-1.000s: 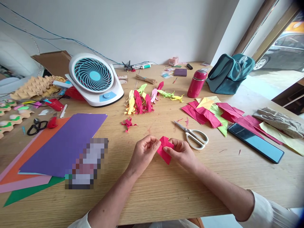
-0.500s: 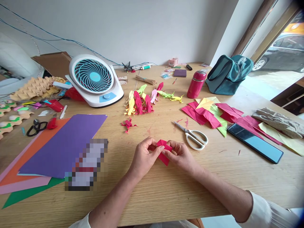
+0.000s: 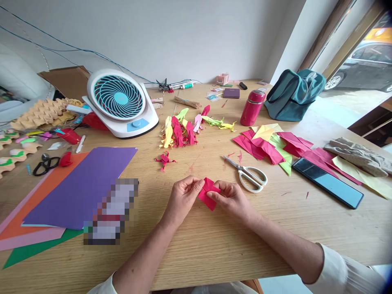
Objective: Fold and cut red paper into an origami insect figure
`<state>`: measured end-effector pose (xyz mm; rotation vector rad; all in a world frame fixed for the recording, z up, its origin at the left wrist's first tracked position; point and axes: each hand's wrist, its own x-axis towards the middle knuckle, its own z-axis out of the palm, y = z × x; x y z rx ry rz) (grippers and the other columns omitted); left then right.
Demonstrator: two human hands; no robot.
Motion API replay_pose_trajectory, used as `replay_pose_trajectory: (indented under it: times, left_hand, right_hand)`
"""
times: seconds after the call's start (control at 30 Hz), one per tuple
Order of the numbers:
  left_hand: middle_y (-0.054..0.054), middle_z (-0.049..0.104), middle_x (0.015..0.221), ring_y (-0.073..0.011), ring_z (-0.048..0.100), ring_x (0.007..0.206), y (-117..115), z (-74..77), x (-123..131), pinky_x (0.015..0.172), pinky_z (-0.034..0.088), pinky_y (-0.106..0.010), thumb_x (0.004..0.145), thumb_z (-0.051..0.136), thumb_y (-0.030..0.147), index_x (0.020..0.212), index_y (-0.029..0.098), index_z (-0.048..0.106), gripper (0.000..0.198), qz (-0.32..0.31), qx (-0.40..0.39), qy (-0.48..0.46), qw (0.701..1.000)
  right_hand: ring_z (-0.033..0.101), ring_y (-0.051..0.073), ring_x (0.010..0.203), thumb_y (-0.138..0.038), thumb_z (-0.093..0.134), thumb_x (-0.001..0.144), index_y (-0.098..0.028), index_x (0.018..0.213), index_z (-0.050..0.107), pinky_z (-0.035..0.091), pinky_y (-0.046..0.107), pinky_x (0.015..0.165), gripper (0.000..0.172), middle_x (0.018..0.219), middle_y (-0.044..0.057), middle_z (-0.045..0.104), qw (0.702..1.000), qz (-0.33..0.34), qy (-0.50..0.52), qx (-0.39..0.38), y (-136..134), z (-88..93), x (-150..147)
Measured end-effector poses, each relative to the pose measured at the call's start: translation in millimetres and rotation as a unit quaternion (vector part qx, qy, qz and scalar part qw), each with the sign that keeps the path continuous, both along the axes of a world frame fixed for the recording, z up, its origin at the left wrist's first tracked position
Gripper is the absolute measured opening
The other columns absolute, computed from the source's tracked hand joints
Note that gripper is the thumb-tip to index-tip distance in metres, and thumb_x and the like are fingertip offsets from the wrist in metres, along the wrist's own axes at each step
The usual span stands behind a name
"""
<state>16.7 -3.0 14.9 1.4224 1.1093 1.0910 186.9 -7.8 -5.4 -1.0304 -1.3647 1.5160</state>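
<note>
Between my two hands is a small folded piece of red origami paper [image 3: 208,199], creased near its top and held just above the wooden table [image 3: 196,249]. My left hand [image 3: 185,197] pinches its left edge between thumb and fingers. On the opposite edge, my right hand [image 3: 232,199] has the same kind of pinch. White-handled scissors [image 3: 251,178] lie to the right, beyond my right hand. Farther up sits a small red folded paper figure [image 3: 165,161]. Behind it is a cluster of folded paper figures [image 3: 178,131] in red, yellow, green and pink.
Colored paper sheets [image 3: 82,183] and black-handled scissors [image 3: 46,164] lie at left, below a white fan [image 3: 121,104]. At right are folded papers [image 3: 263,147], a phone [image 3: 327,183], a red flask [image 3: 252,108] and a teal bag [image 3: 294,96]. A blurred-out item [image 3: 112,214] lies left of my arm.
My left thumb has drawn back from the paper's middle to its upper left edge, so more of the folded face shows. Both hands still hold the paper.
</note>
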Motion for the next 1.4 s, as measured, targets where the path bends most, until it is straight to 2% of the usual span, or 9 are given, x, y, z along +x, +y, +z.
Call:
replay_pose_trajectory:
  times: [0.13, 0.27, 0.37, 0.47, 0.57, 0.8, 0.9, 1.13, 1.4]
  left_hand:
    - [0.003, 0.053, 0.065, -0.0103, 0.046, 0.063, 0.8, -1.0, 0.9, 0.061, 0.038, -0.022, 0.085, 0.07, 0.038, 0.068, 0.017, 0.059, 0.03, 0.011, 0.011, 0.015, 1.0]
    - [0.005, 0.047, 0.062, -0.0095, 0.041, 0.06, 2.2, -2.2, -0.5, 0.058, 0.035, -0.022, 0.086, 0.069, 0.038, 0.063, 0.017, 0.055, 0.034, 0.044, 0.015, 0.003, 0.999]
    - [0.005, 0.046, 0.062, -0.0092, 0.04, 0.06, 2.4, -2.9, -0.6, 0.058, 0.035, -0.022, 0.085, 0.07, 0.037, 0.063, 0.017, 0.054, 0.034, 0.044, -0.004, -0.021, 0.999]
    - [0.003, 0.053, 0.065, -0.0104, 0.046, 0.064, 1.8, -3.4, 0.7, 0.063, 0.038, -0.022, 0.086, 0.069, 0.041, 0.07, 0.016, 0.06, 0.031, 0.032, -0.027, -0.042, 0.998]
    - [-0.001, 0.063, 0.076, -0.013, 0.054, 0.071, 1.6, -5.0, 2.1, 0.068, 0.043, -0.024, 0.086, 0.07, 0.041, 0.081, 0.015, 0.066, 0.027, 0.011, -0.034, -0.032, 0.999]
    - [0.004, 0.047, 0.066, -0.0102, 0.041, 0.063, 2.2, -11.4, 2.3, 0.06, 0.036, -0.022, 0.085, 0.069, 0.036, 0.065, 0.017, 0.051, 0.032, 0.033, 0.005, -0.002, 0.999]
    - [0.003, 0.049, 0.068, -0.0107, 0.043, 0.066, 2.3, -11.4, 2.4, 0.062, 0.037, -0.022, 0.086, 0.067, 0.036, 0.068, 0.017, 0.052, 0.031, 0.041, 0.004, -0.003, 0.999]
    - [0.003, 0.055, 0.071, -0.0109, 0.049, 0.068, 1.8, -8.1, 5.3, 0.064, 0.041, -0.021, 0.081, 0.073, 0.037, 0.074, 0.017, 0.057, 0.027, 0.015, -0.016, -0.021, 1.0]
    - [0.004, 0.054, 0.068, -0.0096, 0.047, 0.064, 1.4, -5.0, 5.6, 0.062, 0.04, -0.02, 0.08, 0.073, 0.033, 0.07, 0.017, 0.055, 0.025, 0.041, 0.014, 0.009, 0.999]
  right_hand:
    - [0.044, 0.009, 0.055, -0.059, 0.078, 0.073, -0.017, 0.07, 0.061, 0.035, 0.024, 0.053, 0.046, 0.061, -0.002, 0.058, 0.999, 0.007, 0.027, -0.016, 2.2, -0.3, -0.1]
    - [0.053, 0.012, 0.061, -0.055, 0.083, 0.068, -0.018, 0.08, 0.063, 0.042, 0.024, 0.058, 0.044, 0.069, -0.002, 0.062, 0.995, 0.029, 0.08, -0.046, 3.3, 0.2, -2.4]
    - [0.053, 0.011, 0.06, -0.053, 0.085, 0.068, -0.019, 0.08, 0.061, 0.041, 0.023, 0.057, 0.043, 0.068, -0.003, 0.061, 0.994, 0.022, 0.089, -0.055, 3.4, -1.5, -2.9]
    - [0.049, 0.009, 0.056, -0.053, 0.086, 0.067, -0.018, 0.074, 0.058, 0.038, 0.022, 0.053, 0.045, 0.063, -0.004, 0.059, 0.994, 0.011, 0.09, -0.057, 3.7, -4.4, -1.9]
    - [0.05, 0.01, 0.056, -0.054, 0.087, 0.066, -0.018, 0.071, 0.057, 0.041, 0.023, 0.054, 0.046, 0.062, -0.003, 0.06, 0.994, 0.002, 0.098, -0.053, 4.5, -5.3, -0.3]
    - [0.055, 0.012, 0.064, -0.052, 0.086, 0.068, -0.018, 0.077, 0.065, 0.045, 0.025, 0.062, 0.042, 0.069, -0.001, 0.065, 0.994, 0.019, 0.097, -0.048, 6.3, -3.3, 1.6]
    - [0.058, 0.014, 0.071, -0.051, 0.087, 0.067, -0.018, 0.081, 0.065, 0.047, 0.026, 0.067, 0.042, 0.075, 0.0, 0.067, 0.993, 0.021, 0.105, -0.05, 6.8, -5.6, 0.9]
    - [0.049, 0.01, 0.061, -0.054, 0.084, 0.07, -0.016, 0.075, 0.062, 0.038, 0.024, 0.057, 0.044, 0.068, -0.001, 0.062, 0.995, 0.0, 0.086, -0.042, 7.3, -10.7, 0.1]
    - [0.053, 0.011, 0.066, -0.055, 0.086, 0.067, -0.018, 0.078, 0.059, 0.043, 0.025, 0.062, 0.047, 0.073, -0.002, 0.062, 0.992, 0.019, 0.116, -0.042, 6.8, -7.1, -3.2]
